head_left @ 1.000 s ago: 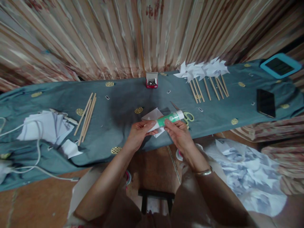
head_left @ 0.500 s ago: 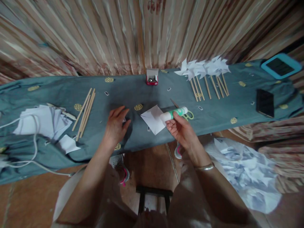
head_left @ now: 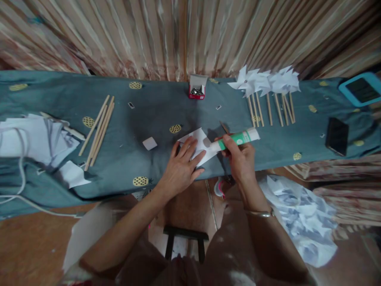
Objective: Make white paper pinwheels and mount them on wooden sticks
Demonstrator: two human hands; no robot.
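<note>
My left hand point(head_left: 181, 169) lies flat with fingers spread on a white folded paper square point(head_left: 200, 140) on the blue-grey cloth. My right hand point(head_left: 241, 159) grips a green and white glue stick point(head_left: 241, 138), tilted with its tip down on the paper's right corner. A small white paper square point(head_left: 149, 143) lies on the cloth left of my left hand.
Several finished white paper pinwheels on sticks point(head_left: 268, 85) lie at the back right. Loose wooden sticks point(head_left: 97, 129) and a pile of white paper point(head_left: 35, 137) are on the left. A red box of pins point(head_left: 197, 88), a black phone point(head_left: 336, 136), a blue-framed tablet point(head_left: 360, 89) and paper scraps on the floor point(head_left: 300, 214) are around.
My left hand left the glue stick, reached left to the cloth, then came back and pressed flat on the paper. The glue stick's tip now touches the paper. A small paper square now lies at left.
</note>
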